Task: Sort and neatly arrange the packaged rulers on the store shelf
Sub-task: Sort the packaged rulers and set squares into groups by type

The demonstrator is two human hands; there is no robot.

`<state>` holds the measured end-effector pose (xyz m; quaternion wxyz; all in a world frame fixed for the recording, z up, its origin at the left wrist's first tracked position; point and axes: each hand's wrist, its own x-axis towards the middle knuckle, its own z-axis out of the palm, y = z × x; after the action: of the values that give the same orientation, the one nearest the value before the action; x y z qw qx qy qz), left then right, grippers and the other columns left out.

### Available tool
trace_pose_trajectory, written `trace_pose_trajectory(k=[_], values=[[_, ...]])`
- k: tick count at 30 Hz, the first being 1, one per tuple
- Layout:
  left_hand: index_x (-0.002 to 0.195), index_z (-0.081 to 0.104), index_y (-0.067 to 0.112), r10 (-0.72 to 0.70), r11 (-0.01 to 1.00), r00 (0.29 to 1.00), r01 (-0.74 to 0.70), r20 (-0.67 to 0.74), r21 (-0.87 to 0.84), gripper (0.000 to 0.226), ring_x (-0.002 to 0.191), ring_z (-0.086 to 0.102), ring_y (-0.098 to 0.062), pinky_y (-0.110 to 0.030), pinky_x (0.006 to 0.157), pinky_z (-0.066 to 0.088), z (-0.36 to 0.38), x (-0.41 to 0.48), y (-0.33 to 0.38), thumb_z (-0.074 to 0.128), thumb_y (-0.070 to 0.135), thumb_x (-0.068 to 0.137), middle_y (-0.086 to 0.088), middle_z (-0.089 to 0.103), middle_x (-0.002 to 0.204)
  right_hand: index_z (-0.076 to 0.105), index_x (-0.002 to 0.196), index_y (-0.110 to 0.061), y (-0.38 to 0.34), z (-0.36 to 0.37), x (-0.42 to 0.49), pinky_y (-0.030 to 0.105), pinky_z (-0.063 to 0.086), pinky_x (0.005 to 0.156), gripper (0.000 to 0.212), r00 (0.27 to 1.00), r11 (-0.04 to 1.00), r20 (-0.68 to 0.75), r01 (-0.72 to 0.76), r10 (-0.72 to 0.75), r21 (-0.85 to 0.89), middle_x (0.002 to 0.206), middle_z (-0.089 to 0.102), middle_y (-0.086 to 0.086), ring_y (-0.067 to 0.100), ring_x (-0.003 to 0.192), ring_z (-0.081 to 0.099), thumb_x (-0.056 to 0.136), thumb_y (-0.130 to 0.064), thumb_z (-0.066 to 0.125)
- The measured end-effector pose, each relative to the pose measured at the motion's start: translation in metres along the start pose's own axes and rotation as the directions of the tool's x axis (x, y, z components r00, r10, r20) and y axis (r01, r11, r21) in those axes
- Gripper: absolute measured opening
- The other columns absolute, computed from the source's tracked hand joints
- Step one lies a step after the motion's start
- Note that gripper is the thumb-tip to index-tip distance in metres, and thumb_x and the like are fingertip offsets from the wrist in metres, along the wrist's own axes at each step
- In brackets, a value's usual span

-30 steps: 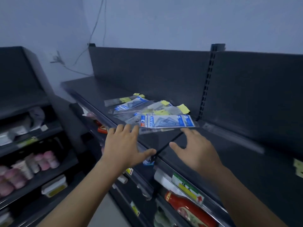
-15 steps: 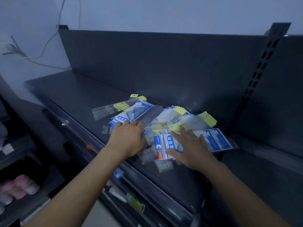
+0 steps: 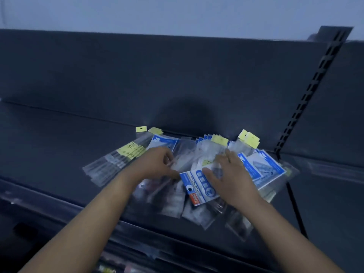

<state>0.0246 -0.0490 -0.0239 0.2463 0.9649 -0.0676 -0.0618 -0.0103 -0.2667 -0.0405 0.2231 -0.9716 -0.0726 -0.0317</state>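
- Many packaged rulers point(image 3: 204, 150) around the GEOMETRIC pack point(image 3: 197, 187) look light, slick, stiff.
- Left hand point(image 3: 157, 164) beside it pinches a clear sleeve point(image 3: 178, 164); right hand point(image 3: 230, 178), spread, presses it.
- Grip long edges.

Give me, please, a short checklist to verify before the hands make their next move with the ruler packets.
1. Both hands at the pile: ok; left hand and right hand rest on the pile.
2. Packets sorted by kind: not ok; the blue GEOMETRIC packet lies across clear packets.
3. Left hand's grip: cannot tell; fingers are curled, the picture is blurred.
4. Right hand free: ok; fingers flat and spread.
5. Room for sorted stacks: ok; bare shelf at the left.
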Motion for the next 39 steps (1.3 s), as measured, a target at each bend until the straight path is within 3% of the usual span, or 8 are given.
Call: trace_pose_trajectory(k=[5, 8, 16, 20, 24, 31, 35, 39], values=[[0.073, 0.057, 0.027, 0.102, 0.981, 0.994, -0.105, -0.026, -0.165, 0.037, 0.063, 0.048, -0.012, -0.026, 0.057, 0.036, -0.008, 0.014, -0.01, 0.091, 0.035, 0.059, 0.007, 0.054, 0.069, 0.033, 0.143, -0.011, 0.009, -0.029, 0.004, 0.044, 0.031, 0.11, 0.088, 0.951, 0.941, -0.006, -0.305, 0.308, -0.145, 0.151, 0.032, 0.013, 0.03, 0.14, 0.026, 0.079, -0.067, 0.055], [0.082, 0.061, 0.019, 0.128, 0.96, 0.986, -0.151, -0.108, -0.237, 0.031, 0.064, 0.052, -0.005, -0.026, 0.059, 0.045, -0.016, 0.021, -0.01, 0.087, 0.025, 0.067, 0.012, 0.057, 0.07, 0.053, 0.105, -0.011, 0.021, -0.043, 0.006, 0.038, 0.044, 0.088, 0.068, 0.889, 0.885, 0.036, -0.45, 0.457, -0.122, 0.12, 0.055, 0.01, 0.029, 0.112, 0.05, 0.072, -0.07, 0.061], [0.085, 0.066, 0.013, 0.195, 0.968, 0.97, -0.214, -0.148, -0.131, 0.019, 0.073, 0.064, -0.018, -0.04, 0.076, 0.052, -0.03, 0.029, 0.027, 0.059, 0.028, 0.094, -0.003, 0.07, 0.08, 0.052, 0.093, -0.018, 0.04, -0.054, 0.014, 0.025, 0.039, 0.059, 0.061, 0.858, 0.851, 0.141, -0.51, 0.494, 0.125, 0.087, 0.056, -0.009, 0.007, 0.078, 0.054, 0.058, -0.06, 0.079], [0.079, 0.058, 0.011, 0.162, 0.952, 0.971, -0.201, -0.174, -0.232, 0.031, 0.038, 0.051, -0.004, -0.028, 0.045, 0.046, -0.029, 0.02, 0.058, 0.052, 0.036, 0.097, 0.003, 0.061, 0.055, 0.048, 0.069, -0.016, 0.059, -0.054, 0.007, 0.024, 0.03, 0.052, 0.037, 0.916, 0.851, 0.159, -0.401, 0.368, 0.339, 0.067, 0.051, -0.004, 0.011, 0.059, 0.045, 0.07, -0.033, 0.081], [0.067, 0.058, 0.01, 0.143, 0.922, 0.984, -0.171, -0.106, -0.348, 0.034, 0.035, 0.037, -0.008, -0.02, 0.038, 0.03, -0.021, 0.02, 0.095, 0.052, 0.032, 0.093, 0.008, 0.043, 0.042, 0.058, 0.081, -0.009, 0.079, -0.072, -0.013, 0.027, 0.046, 0.061, 0.021, 0.961, 0.598, 0.196, -0.274, 0.193, 0.753, 0.075, 0.067, 0.007, 0.019, 0.067, 0.062, 0.079, -0.019, 0.076], [0.081, 0.063, 0.013, 0.382, 0.834, 0.907, -0.257, 0.175, -0.488, 0.011, 0.047, 0.05, -0.014, -0.026, 0.047, 0.039, 0.007, 0.044, 0.16, 0.056, 0.007, 0.088, 0.004, 0.059, 0.061, 0.062, 0.101, -0.014, 0.135, -0.101, -0.044, 0.034, 0.058, 0.067, 0.029, 0.912, 0.285, 0.33, -0.393, 0.245, 0.874, 0.096, 0.073, 0.009, 0.023, 0.081, 0.071, 0.078, 0.001, 0.07], [0.093, 0.07, 0.013, 0.538, 0.771, 0.821, -0.388, 0.191, -0.504, 0.007, 0.057, 0.056, -0.003, -0.017, 0.056, 0.045, 0.04, 0.06, 0.207, 0.068, 0.01, 0.087, 0.011, 0.064, 0.068, 0.061, 0.107, -0.01, 0.17, -0.118, -0.073, 0.027, 0.056, 0.06, 0.055, 0.894, 0.307, 0.342, -0.425, 0.29, 0.851, 0.092, 0.071, 0.009, 0.021, 0.081, 0.07, 0.056, 0.005, 0.074], [0.078, 0.072, 0.02, 0.597, 0.721, 0.787, -0.442, 0.154, -0.534, 0.01, 0.061, 0.058, -0.007, -0.014, 0.059, 0.044, 0.079, 0.079, 0.266, 0.078, 0.012, 0.078, -0.01, 0.063, 0.073, 0.067, 0.097, -0.006, 0.211, -0.145, -0.1, 0.016, 0.041, 0.042, 0.04, 0.894, 0.433, 0.321, -0.434, 0.311, 0.79, 0.078, 0.07, 0.006, 0.012, 0.06, 0.065, 0.059, 0.002, 0.077]])
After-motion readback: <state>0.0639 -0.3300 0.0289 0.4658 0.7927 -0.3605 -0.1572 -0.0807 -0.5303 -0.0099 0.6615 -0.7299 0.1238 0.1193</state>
